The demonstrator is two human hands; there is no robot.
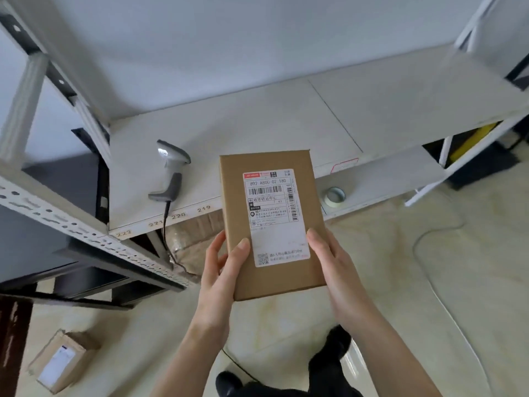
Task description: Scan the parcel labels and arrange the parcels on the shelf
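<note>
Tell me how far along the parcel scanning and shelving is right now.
Done: nothing shows as shelved; the shelf board in front carries only the scanner and a tape roll. In hand: the left hand and right hand hold one brown parcel, label up, near the scanner. Left: scan and place it, then the parcel on the floor.

Bare forearms, no sleeves; black shoes [329, 365] w/ dark trousers.
</note>
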